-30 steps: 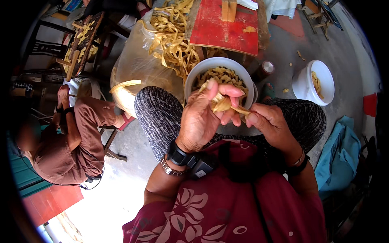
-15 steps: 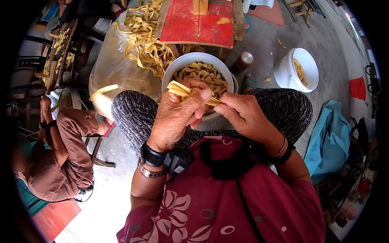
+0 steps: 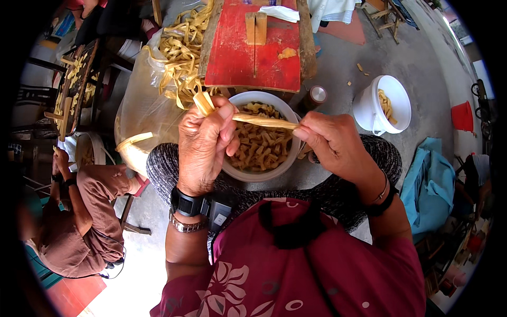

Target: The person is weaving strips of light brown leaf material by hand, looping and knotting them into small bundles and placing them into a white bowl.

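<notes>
A yellow, twisted strip (image 3: 266, 122) stretches between my two hands. My left hand (image 3: 200, 145) is closed around one end, where a wider folded piece sticks out above the thumb. My right hand (image 3: 335, 142) pinches the other end between thumb and fingers. Under the strip, between my knees, stands a white bucket (image 3: 291, 110) holding many short yellow folded pieces (image 3: 264, 148). The left hand partly covers its left side. Neither hand touches the bucket's contents.
Ahead lies a red board (image 3: 227, 61) with an upright wooden block (image 3: 256, 31). Long yellow strips (image 3: 185, 53) heap beside it on clear plastic sheeting (image 3: 140, 105). At right are a capped cylinder (image 3: 316, 96), another white bucket (image 3: 364, 108) and blue cloth (image 3: 430, 185). A person (image 3: 100, 179) sits at left.
My hands have moved apart, the left one leftward and the right one rightward, so more of the strip shows, drawn out straight between them. Both hands stay closed on it.
</notes>
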`<state>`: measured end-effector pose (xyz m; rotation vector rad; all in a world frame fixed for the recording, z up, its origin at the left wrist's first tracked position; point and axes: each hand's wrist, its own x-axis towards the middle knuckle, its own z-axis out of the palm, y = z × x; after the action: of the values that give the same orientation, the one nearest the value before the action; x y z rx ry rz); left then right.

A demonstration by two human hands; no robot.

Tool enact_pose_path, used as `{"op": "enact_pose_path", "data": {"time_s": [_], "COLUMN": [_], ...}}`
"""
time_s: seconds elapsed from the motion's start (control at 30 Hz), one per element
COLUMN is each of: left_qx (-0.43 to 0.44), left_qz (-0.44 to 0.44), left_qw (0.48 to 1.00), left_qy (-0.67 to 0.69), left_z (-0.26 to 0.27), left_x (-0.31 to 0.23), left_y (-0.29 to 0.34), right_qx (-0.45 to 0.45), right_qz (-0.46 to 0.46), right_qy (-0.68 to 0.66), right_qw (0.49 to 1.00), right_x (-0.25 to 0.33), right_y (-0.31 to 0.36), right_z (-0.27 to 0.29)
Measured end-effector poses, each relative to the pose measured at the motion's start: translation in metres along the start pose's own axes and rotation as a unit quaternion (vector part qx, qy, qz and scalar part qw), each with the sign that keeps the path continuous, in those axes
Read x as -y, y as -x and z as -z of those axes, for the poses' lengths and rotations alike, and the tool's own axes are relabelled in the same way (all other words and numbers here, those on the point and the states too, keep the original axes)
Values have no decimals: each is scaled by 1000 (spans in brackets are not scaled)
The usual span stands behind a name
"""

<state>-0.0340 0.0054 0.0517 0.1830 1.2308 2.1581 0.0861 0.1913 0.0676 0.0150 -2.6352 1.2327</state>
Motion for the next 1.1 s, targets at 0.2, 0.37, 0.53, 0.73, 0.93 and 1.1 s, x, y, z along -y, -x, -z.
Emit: {"op": "enact_pose_path", "data": {"time_s": [0.2, 0.37, 0.53, 0.73, 0.93, 1.1], "left_qx": [24, -25, -56, -159, -55, 12], "left_qz": [-73, -159, -266, -320, -97, 32], "left_qw": [993, 940, 823, 760, 868, 881], "left_qy": [-89, -301, -499, -543, -483, -472], "left_z": [-19, -14, -6, 8, 19, 42], "left_x": [-20, -14, 10, 11, -13, 49], "left_y": [-68, -113, -122, -113, -66, -16], "right_qx": [-82, -101, -78, -82, -117, -111], "right_qz": [27, 21, -2, -44, -105, 98], "right_qy": [153, 233, 238, 232, -7, -51], "right_qw": [984, 967, 968, 968, 988, 988], "right_x": [-19, -43, -58, -51, -30, -7], "right_y": [-59, -89, -71, -46, -17, -8], "right_z": [24, 20, -6, -13, 10, -29]}}
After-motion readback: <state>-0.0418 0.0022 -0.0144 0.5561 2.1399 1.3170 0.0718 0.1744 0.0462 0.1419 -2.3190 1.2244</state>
